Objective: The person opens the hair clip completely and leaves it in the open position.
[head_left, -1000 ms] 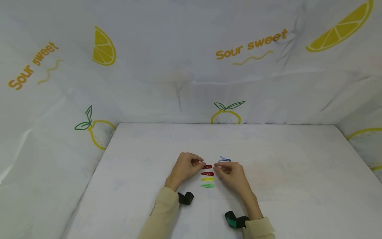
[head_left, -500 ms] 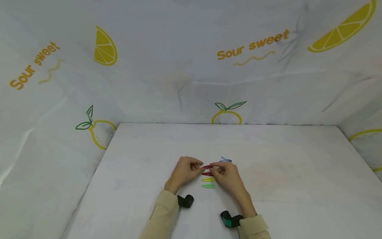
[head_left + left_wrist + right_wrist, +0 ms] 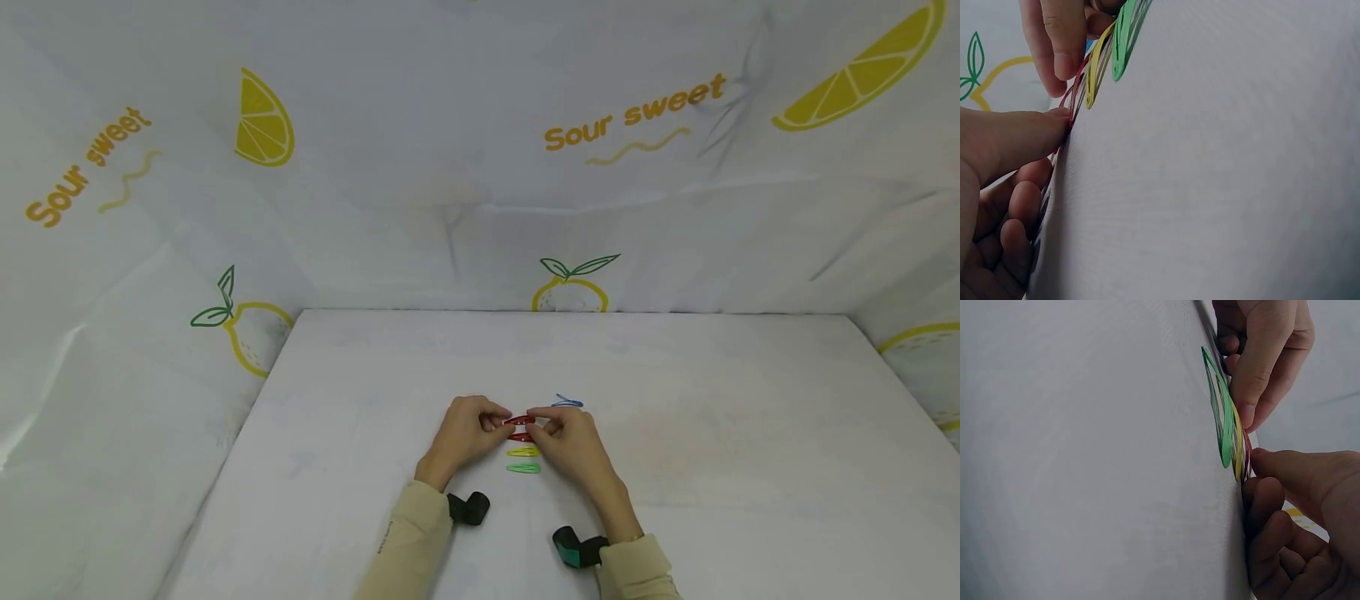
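Observation:
A dark red hair clip [image 3: 521, 420] lies across the white table between both hands. My left hand [image 3: 467, 435] pinches its left end between thumb and forefinger. At its right end, my right hand [image 3: 573, 440] pinches it the same way. Just below sits a second red hair clip [image 3: 519, 437], partly covered by the fingertips. A yellow hair clip [image 3: 522, 452] and a green hair clip [image 3: 522, 468] continue the column towards me. Behind the right hand is a blue hair clip [image 3: 567, 402], its two parts spread apart. In both wrist views the red clips are largely hidden by fingers.
The white table [image 3: 712, 417] runs back to an upright white sheet [image 3: 420, 150] printed with lemons and lettering. Black wrist devices [image 3: 469, 508] are worn on both wrists, close above the table.
My right hand has moved left, from a gap beside the upper red hair clip to its right end. My left hand has dropped slightly towards me. The other clips stay put.

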A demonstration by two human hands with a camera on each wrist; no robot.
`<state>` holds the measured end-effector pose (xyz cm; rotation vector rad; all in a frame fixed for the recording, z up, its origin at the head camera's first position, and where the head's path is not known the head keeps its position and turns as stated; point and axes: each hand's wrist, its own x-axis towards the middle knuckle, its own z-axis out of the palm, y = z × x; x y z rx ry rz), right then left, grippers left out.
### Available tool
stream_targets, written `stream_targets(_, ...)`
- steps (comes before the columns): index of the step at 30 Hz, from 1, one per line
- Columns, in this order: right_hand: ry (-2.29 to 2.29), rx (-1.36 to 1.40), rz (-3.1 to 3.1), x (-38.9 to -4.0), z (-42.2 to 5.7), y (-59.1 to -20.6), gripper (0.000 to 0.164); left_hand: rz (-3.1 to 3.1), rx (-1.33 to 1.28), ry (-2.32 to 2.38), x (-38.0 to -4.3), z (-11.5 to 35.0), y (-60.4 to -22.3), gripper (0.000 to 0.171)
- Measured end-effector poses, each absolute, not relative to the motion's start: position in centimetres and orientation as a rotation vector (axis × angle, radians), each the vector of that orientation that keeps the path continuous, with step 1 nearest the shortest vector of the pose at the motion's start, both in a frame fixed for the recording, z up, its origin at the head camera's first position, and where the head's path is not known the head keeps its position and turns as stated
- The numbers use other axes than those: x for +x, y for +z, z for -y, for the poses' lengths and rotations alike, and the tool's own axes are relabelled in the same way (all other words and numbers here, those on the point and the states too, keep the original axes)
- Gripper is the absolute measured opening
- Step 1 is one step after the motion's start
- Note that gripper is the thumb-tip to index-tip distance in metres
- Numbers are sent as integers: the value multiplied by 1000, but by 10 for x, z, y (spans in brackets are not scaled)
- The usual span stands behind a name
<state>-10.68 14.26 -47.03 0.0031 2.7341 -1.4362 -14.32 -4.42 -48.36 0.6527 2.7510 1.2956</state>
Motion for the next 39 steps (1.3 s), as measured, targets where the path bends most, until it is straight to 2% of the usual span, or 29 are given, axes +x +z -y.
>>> stream_targets(13, -1350, -36, -2776, -110, -141, -470, 26, -2726, 635, 1270, -144, 44, -484, 8)
stream_targets(27, -1346, -45, -2807, -109, -137, -469, 17, -2761, 726, 1305, -143, 45, -490, 6)
stream_targets(39, -1359, -9, -2793, -108, -137, -470, 15, -2788, 627, 1293, -144, 45, -490, 8)
